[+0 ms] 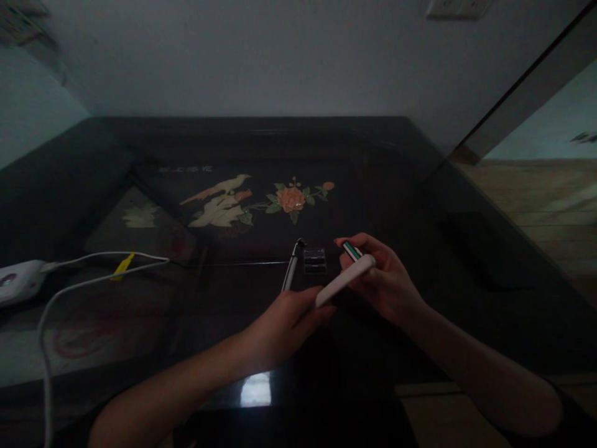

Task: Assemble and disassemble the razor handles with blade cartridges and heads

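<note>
- White slab [346, 280]: slants up to the right between both hands, over the dark table [401, 205]; shows mostly its narrow, rounded edge.
- Left hand [286, 323]: pinches the slab's lower end, with thumb on one side and fingers on the other, closed to the slab's thickness.
- Right hand [385, 280]: holds a small striped stick [352, 251], green and white, in a narrow grip near the slab's upper end; cannot tell whether it touches the slab too.
- Clear case [314, 261]: lies on the table between the hands, just beyond the slab.
- Slim pen [290, 274]: lies just left of the case, with its near end hidden behind the left hand.
- Pale characters [185, 168]: run in a short row above the bird and flower picture [291, 199]; too dim to read surely.
- White box [18, 283]: sits at the far left, with a dark round mark too blurred to read; joins a white cable [74, 289].
- Yellow tag [122, 267]: wraps the cable.
</note>
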{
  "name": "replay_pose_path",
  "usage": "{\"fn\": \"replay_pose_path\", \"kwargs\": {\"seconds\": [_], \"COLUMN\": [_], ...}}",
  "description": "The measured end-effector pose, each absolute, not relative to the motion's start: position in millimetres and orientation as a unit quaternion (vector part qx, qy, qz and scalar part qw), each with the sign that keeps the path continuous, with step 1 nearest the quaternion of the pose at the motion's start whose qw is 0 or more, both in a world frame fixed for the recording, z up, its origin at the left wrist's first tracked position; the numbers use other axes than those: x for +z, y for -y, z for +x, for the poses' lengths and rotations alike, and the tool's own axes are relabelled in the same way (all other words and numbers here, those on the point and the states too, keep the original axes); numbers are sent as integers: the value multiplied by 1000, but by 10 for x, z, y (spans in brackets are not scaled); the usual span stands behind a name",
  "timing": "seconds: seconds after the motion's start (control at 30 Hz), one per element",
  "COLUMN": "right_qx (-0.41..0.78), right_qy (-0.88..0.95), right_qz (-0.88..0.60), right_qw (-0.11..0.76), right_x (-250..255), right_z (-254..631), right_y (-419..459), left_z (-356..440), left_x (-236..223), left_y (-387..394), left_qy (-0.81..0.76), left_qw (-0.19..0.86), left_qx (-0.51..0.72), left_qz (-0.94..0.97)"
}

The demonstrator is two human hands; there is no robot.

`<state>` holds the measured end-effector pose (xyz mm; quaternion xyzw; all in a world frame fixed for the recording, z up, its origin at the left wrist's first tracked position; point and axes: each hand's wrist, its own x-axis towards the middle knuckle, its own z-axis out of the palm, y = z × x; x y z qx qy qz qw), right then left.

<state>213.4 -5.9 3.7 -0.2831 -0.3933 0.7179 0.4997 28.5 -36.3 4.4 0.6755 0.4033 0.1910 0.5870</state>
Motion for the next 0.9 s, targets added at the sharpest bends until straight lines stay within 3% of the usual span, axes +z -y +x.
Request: {"fn": "replay_pose_path", "kwargs": {"seconds": [0.17,0.4,0.6,0.9], "right_qx": [711,712,710,709], "right_qy": [396,395,397,400], "right_qz": [-266,-290,-273,-287], "right_qw": [517,503,513,505], "right_x": [-2,34,-8,14], "right_z": [2125,2129,2131,2137], "right_y": [46,47,40,45], "left_z": [290,291,295,300], "left_x": [8,30,7,26], "left_y": [298,368,317,362], "left_qy": [-465,-400,-467,-424], "left_qw": [550,592,542,581], "left_qx": [245,187,239,214], "left_qz": [649,675,657,661]}}
